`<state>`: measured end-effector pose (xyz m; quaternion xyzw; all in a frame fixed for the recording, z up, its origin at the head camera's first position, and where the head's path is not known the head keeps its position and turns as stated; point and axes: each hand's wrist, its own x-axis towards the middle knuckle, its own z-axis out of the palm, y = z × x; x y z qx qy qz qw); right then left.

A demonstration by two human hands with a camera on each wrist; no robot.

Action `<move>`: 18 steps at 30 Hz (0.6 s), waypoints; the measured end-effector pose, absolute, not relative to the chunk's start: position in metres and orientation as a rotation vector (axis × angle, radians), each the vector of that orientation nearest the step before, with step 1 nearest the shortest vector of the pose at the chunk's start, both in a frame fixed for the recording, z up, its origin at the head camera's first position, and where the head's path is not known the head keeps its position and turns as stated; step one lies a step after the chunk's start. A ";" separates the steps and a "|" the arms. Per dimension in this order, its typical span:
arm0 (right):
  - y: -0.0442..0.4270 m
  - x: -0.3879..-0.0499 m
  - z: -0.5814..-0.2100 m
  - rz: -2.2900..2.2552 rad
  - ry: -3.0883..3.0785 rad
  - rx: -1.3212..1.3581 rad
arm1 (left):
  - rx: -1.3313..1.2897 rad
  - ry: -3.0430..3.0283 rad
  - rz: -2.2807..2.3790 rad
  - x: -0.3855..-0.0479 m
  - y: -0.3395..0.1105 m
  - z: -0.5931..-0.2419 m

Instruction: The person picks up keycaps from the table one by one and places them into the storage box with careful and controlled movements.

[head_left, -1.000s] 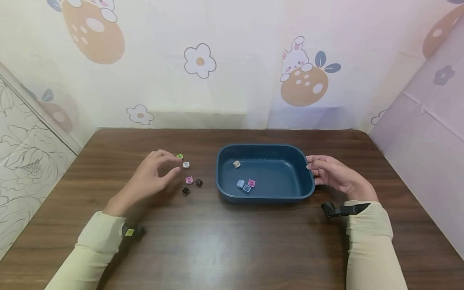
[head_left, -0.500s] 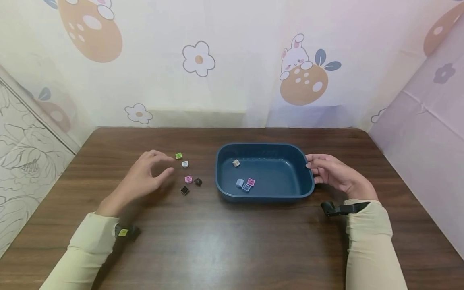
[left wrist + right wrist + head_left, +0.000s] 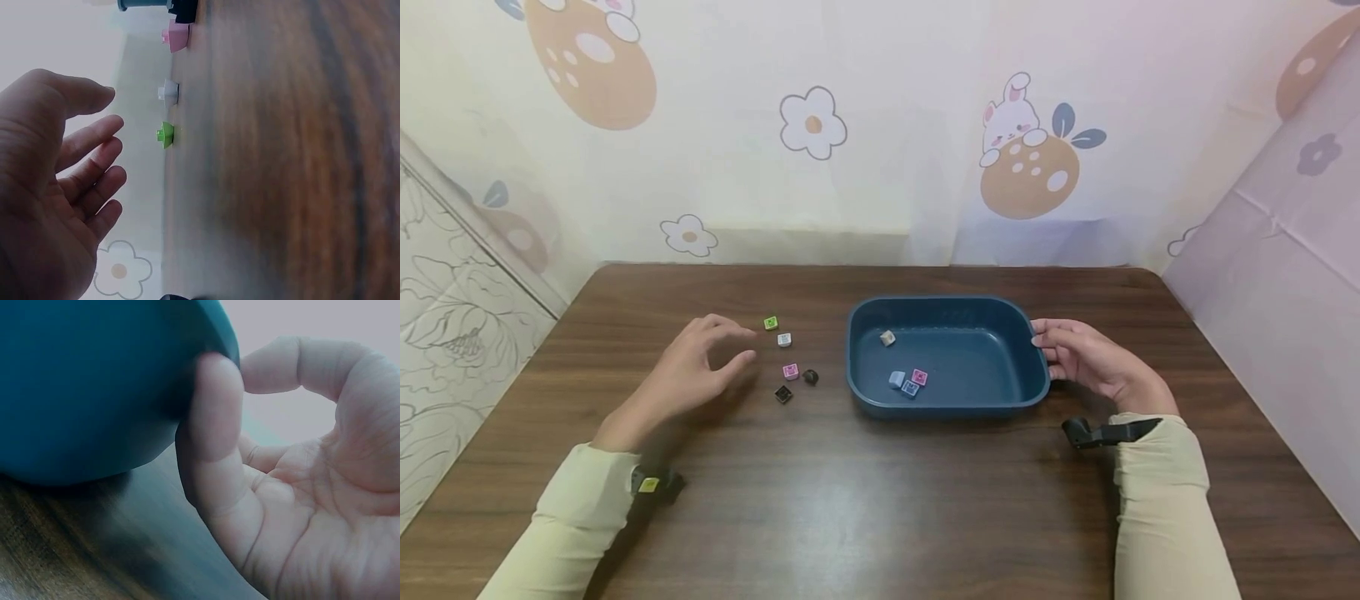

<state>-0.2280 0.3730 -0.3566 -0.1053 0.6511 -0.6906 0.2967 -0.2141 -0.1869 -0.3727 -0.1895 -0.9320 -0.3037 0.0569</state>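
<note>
My left hand [image 3: 681,371] hovers over the left part of the table, thumb and fingers parted and holding nothing. Just beyond its fingertips lie loose keycaps, stem side up in the left wrist view: a green keycap [image 3: 771,323], a white keycap [image 3: 785,340] and a pink keycap [image 3: 791,372]. Close by are a black keycap [image 3: 783,394] and a rounded dark keycap [image 3: 811,377]. At the right end of a dark blue basin [image 3: 947,410], my right hand [image 3: 1101,362] grips the rim between thumb and curled fingers, also seen in the right wrist view.
Inside the basin lie a beige keycap [image 3: 888,338], a pink keycap [image 3: 920,377], a light blue keycap [image 3: 897,379] and a darker blue keycap [image 3: 911,389]. The brown wooden table [image 3: 850,500] ends at a patterned curtain [image 3: 895,167] behind.
My left hand has drawn back to the left, away from the green and white keycaps. My right hand and the basin stay in place.
</note>
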 end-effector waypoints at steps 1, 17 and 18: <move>0.373 -0.228 -0.357 -1.838 1.736 -0.278 | -0.576 -2.825 -0.924 -0.214 -0.187 -0.373; 0.373 -0.227 -0.358 -1.839 1.751 -0.264 | -0.557 -2.857 -0.929 -0.216 -0.188 -0.376; 0.373 -0.228 -0.358 -1.840 1.747 -0.265 | -0.552 -2.863 -0.927 -0.216 -0.188 -0.376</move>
